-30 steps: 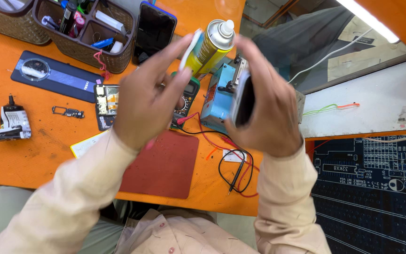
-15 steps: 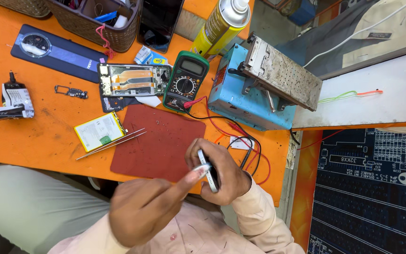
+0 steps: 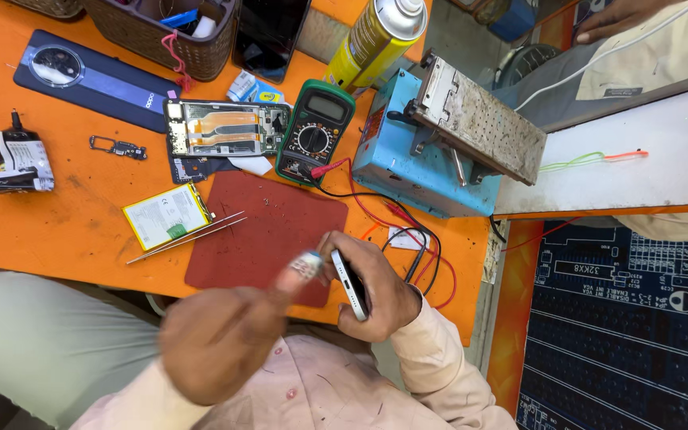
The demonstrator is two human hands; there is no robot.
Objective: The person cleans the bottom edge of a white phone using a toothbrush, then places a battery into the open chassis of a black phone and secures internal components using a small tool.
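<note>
Bright, even light | soft shadows | left hand (image 3: 220, 338) blurred, perhaps moving

The left hand (image 3: 216, 342) is blurred, and the small pale thing (image 3: 308, 264) at its fingertips is too smeared to tell. The right hand (image 3: 380, 291) hides most of the phone (image 3: 349, 284); only 1 thin edge shows. The spray can (image 3: 377, 36) and basket (image 3: 161, 32) are cut off at the top edge.

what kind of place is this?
Likely a phone repair bench: an opened phone with its insides bare, a green multimeter, tweezers, and a phone held edge-on in the right hand.
</note>
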